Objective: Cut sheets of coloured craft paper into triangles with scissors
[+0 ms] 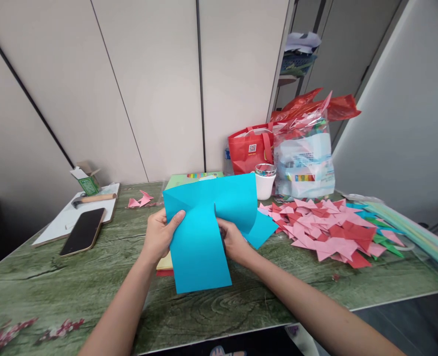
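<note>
A blue sheet of paper is held up over the table, with a slit running up from its lower edge and the right part curling away. My left hand pinches its left edge, thumb on the front and fingers behind. At the slit, my right hand is closed around scissors; only a thin dark bit of blade shows, and the paper hides the handles. Behind the sheet, another blue paper piece lies on the table. Yellow and red paper peeks out underneath.
Folded pink and red paper pieces are heaped at right, beside long pastel strips. Behind stand a white cup, a red bag and a plastic bag. At left lie a phone, a hammer and a small box.
</note>
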Action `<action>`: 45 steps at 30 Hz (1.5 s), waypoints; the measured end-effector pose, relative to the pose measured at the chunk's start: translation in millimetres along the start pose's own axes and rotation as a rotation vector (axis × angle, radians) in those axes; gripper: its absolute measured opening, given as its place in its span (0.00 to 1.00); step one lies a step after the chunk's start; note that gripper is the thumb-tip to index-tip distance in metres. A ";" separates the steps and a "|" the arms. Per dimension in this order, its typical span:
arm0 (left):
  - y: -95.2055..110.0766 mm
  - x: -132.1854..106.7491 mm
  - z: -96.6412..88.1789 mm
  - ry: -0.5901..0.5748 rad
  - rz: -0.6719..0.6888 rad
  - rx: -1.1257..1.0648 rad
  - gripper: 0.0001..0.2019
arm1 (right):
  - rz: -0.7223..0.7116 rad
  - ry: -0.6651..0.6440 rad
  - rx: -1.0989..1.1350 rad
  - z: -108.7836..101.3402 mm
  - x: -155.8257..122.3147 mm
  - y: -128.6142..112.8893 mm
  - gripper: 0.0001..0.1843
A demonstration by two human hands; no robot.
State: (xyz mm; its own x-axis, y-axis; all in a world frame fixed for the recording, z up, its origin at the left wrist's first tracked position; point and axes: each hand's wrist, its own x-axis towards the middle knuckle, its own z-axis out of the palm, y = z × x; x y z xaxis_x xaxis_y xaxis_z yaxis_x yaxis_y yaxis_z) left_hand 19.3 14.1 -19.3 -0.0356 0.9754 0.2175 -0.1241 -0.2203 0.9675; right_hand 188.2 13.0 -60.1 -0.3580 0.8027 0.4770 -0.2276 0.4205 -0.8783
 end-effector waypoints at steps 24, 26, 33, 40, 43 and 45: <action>-2.6 -1.8 -3.0 0.013 0.147 0.199 0.14 | -0.004 0.065 -0.034 3.3 -2.5 1.5 0.17; -2.5 -2.0 -3.5 0.008 0.165 0.215 0.13 | -0.007 0.066 -0.043 3.2 -2.5 2.2 0.16; -3.6 -2.2 -4.4 0.006 0.206 0.237 0.11 | -0.042 0.113 -0.060 4.6 -2.0 2.5 0.12; -4.7 -3.5 -6.3 0.001 0.225 0.261 0.10 | -0.080 0.124 -0.100 4.2 -2.4 -1.2 0.15; -3.8 -4.0 -5.0 0.004 0.209 0.247 0.10 | -0.073 0.133 -0.131 3.7 -2.5 -1.1 0.15; -2.7 -4.2 -3.6 0.005 0.185 0.227 0.11 | -0.057 0.132 -0.131 3.8 -2.5 -0.7 0.14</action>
State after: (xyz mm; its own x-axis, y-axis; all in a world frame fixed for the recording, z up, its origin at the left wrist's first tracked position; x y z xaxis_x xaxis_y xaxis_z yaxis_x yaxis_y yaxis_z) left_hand 16.2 10.5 -23.3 -0.0417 0.9188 0.3926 0.1100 -0.3864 0.9158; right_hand 185.8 9.1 -60.5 -0.2240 0.8208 0.5255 -0.1213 0.5115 -0.8507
